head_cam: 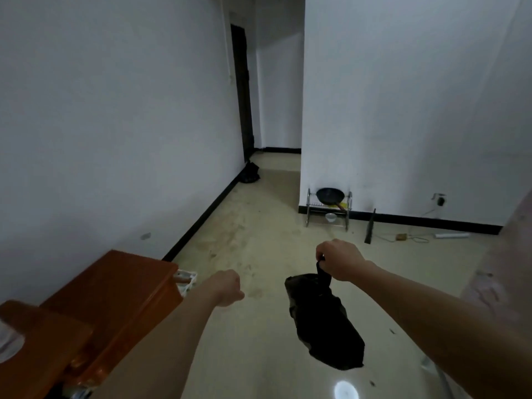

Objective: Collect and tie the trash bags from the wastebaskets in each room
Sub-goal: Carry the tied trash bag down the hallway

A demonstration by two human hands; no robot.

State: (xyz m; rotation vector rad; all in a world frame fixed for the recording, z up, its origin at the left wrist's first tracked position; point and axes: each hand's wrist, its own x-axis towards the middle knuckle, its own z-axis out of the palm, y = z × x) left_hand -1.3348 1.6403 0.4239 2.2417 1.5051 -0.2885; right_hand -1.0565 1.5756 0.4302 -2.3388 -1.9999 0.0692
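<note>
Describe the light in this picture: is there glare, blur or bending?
Head view: dim, bluish light; one bright glare spot on the floor near the bottom edge; the wide lens bends the walls at the sides; the black bag in the right hand shows little detail.

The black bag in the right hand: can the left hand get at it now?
Probably yes: the left hand looks empty, and only bare floor shows between it and the black bag.

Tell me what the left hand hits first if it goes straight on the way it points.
Nothing close: past the left hand lies bare floor, then probably the metal rack at the wall corner, though depth is unclear.
</note>
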